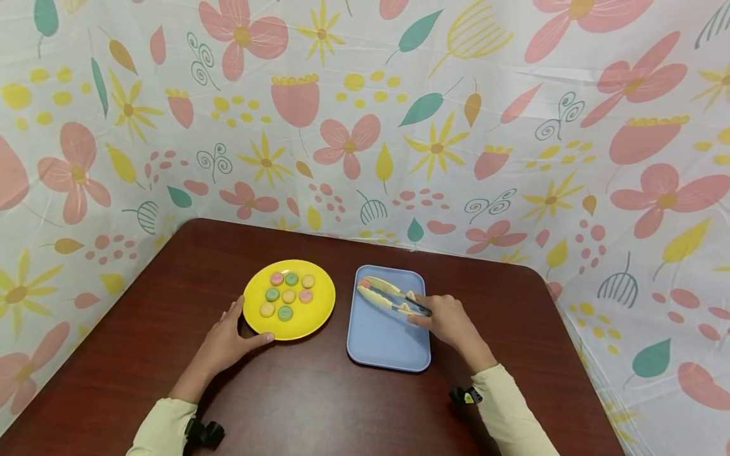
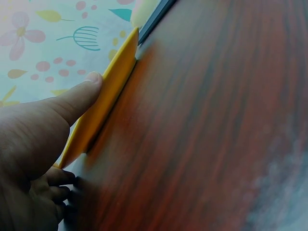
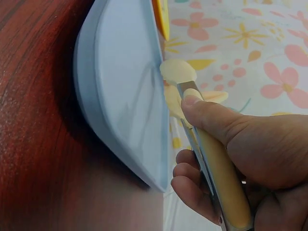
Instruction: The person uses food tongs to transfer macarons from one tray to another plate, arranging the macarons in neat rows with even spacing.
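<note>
A round yellow plate (image 1: 319, 310) bears several small macarons (image 1: 289, 296) in pink, green and pale yellow. At its near left edge is my left hand (image 1: 228, 339), thumb and fingers spread around the rim; the left wrist view shows the thumb on the plate's edge (image 2: 113, 91). My right hand (image 1: 450, 320) grips cream-tipped tongs (image 1: 379, 296) by their handles, thumb on one arm, as the right wrist view shows (image 3: 221, 178). The tongs reach over the blue tray (image 1: 388, 345), and a pink macaron (image 1: 365, 284) sits between their tips.
The dark wood table (image 1: 302, 405) carries the plate on the left and the tray on the right, with a narrow gap between them. A flower-patterned cloth (image 1: 353, 126) hangs along the table's back and sides.
</note>
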`<move>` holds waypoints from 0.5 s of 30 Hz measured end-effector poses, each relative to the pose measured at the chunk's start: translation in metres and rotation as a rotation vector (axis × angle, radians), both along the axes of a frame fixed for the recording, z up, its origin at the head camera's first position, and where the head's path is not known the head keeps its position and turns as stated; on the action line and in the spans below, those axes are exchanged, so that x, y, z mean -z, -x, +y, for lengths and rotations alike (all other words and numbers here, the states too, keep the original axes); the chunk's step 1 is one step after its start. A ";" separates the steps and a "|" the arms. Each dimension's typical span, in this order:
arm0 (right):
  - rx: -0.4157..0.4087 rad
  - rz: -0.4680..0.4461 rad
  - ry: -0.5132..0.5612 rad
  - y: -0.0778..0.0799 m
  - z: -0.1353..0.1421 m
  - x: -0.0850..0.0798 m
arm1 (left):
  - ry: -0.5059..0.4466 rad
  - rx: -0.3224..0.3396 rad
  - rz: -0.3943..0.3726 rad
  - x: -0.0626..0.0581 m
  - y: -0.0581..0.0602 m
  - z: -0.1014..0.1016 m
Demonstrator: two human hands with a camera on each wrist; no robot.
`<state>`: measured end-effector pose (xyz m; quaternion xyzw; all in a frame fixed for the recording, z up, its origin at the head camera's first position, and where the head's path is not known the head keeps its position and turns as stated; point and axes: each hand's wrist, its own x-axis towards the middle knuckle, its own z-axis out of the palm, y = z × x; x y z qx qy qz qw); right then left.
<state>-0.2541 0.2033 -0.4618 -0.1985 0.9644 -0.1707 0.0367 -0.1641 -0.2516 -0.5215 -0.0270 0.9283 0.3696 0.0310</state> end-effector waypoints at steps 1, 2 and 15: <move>0.004 -0.002 0.005 -0.001 0.000 -0.001 | 0.000 -0.001 -0.003 0.000 0.000 0.000; 0.006 -0.001 0.008 -0.002 0.000 -0.003 | -0.001 -0.001 -0.005 0.000 0.000 0.000; -0.018 0.078 0.045 -0.011 -0.008 -0.031 | 0.005 0.006 0.001 -0.001 0.000 0.001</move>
